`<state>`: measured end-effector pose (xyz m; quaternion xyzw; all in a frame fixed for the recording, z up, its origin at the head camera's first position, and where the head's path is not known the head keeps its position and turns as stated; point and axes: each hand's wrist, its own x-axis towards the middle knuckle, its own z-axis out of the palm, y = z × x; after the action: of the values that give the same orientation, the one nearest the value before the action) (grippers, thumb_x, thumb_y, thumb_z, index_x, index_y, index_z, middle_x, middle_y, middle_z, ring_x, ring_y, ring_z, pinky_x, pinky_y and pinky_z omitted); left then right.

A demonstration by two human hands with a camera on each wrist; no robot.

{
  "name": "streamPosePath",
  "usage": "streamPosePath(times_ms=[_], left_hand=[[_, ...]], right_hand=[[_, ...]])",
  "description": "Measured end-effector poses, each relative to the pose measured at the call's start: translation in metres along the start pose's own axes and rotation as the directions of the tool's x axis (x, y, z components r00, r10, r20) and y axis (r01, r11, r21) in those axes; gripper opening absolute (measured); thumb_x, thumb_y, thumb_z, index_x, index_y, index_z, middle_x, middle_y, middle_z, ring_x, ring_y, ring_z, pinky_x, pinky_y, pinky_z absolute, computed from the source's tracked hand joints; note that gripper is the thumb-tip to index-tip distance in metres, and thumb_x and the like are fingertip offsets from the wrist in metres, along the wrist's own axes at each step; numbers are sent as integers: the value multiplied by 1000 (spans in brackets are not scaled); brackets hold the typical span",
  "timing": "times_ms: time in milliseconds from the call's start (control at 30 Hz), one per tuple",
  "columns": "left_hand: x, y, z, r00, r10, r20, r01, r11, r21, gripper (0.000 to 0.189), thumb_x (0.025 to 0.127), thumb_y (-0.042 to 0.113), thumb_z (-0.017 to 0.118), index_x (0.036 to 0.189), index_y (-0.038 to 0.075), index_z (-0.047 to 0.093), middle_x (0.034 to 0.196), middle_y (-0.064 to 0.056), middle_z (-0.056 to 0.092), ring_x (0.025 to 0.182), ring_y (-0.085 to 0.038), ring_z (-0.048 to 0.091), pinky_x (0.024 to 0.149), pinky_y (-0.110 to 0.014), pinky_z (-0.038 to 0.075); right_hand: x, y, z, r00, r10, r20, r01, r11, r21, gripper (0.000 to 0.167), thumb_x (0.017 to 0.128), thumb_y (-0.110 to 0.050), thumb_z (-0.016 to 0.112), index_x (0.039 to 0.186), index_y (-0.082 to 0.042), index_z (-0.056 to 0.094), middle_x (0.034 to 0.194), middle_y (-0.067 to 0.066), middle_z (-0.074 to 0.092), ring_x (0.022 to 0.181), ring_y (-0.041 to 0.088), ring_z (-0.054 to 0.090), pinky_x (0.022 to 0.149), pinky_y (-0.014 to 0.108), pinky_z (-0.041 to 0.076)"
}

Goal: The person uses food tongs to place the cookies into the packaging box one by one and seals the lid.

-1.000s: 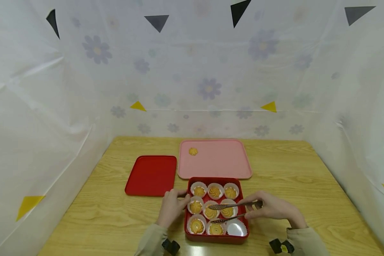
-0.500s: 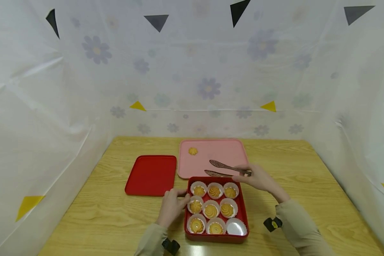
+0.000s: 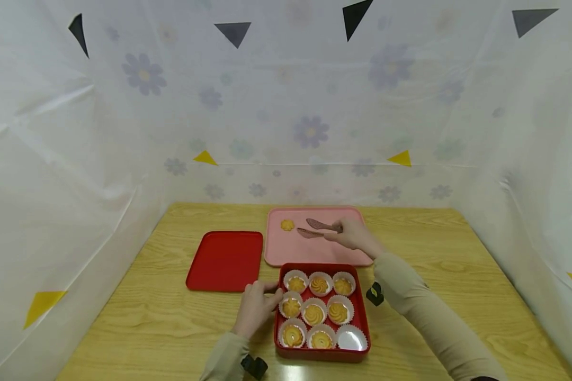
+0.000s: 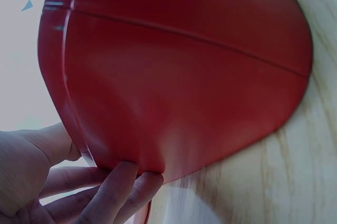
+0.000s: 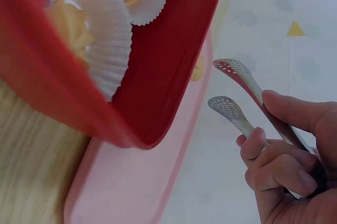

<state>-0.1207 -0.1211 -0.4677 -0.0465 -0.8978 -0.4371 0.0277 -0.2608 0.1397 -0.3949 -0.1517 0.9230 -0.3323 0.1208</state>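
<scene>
A red square box (image 3: 322, 356) holds several swirled cookies (image 3: 314, 314) in white paper cups. The cup (image 3: 352, 338) at its near right corner has no cookie in it. My left hand (image 3: 256, 308) grips the box's left side, fingertips against the outer wall (image 4: 174, 92) in the left wrist view. Over the pink tray (image 3: 286, 255), my right hand (image 3: 356, 236) holds perforated metal tongs (image 3: 318, 224). Their tips (image 5: 227, 107) are spread apart with nothing between them, just right of a lone cookie (image 3: 287, 225) on the tray.
A flat red square lid or tray (image 3: 226, 262) lies on the wooden table (image 3: 138, 317), left of the pink tray. White sheeting (image 3: 267, 106) with flowers and triangles encloses the table at the back and sides.
My right hand has carried the tongs from above the box, forward and leftward, to the lone cookie on the pink tray. The left hand and the box have stayed put.
</scene>
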Motion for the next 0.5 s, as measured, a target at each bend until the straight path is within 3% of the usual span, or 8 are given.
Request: streamPosePath(times_ms=[67,233,333,433,500], left_hand=[[0,0,0,1000,2,0,-2,1000,1,30,89,13,68,115,-1,75,110,-17,76,94,-19,69,79,-34,57],[0,0,0,1000,6,1,-6,1000,4,30,90,14,67,114,-1,75,110,-17,76,101,-24,70,84,-40,58],[1,0,0,1000,4,2,-4,1000,3,30,90,14,67,114,-1,75,110,-17,76,102,-25,70,85,-42,58],[1,0,1,1000,4,-1,-4,1000,3,30,90,14,68,114,-1,75,110,-17,76,103,-26,70,85,-43,58],[1,0,1,1000,6,-3,-6,1000,5,29,90,14,68,114,-1,75,110,-17,76,104,-27,70,86,-43,57]], right_hand=[[8,-2,1,1000,16,9,-16,1000,-23,29,96,-27,67,75,-6,64,48,-6,30,44,10,29,49,26,33],[27,-5,3,997,69,43,-65,994,-85,28,96,-32,66,91,-5,70,51,-6,35,45,10,30,50,27,34],[36,-7,3,995,83,53,-77,992,-99,27,96,-32,66,92,-5,70,53,-5,38,45,11,30,50,27,35],[44,-7,5,996,68,51,-62,992,-107,28,96,-30,66,85,-4,70,53,-5,38,45,12,30,49,27,35],[49,-7,7,997,55,54,-49,994,-97,28,96,-30,66,90,-3,72,55,-1,45,46,12,31,49,27,35]])
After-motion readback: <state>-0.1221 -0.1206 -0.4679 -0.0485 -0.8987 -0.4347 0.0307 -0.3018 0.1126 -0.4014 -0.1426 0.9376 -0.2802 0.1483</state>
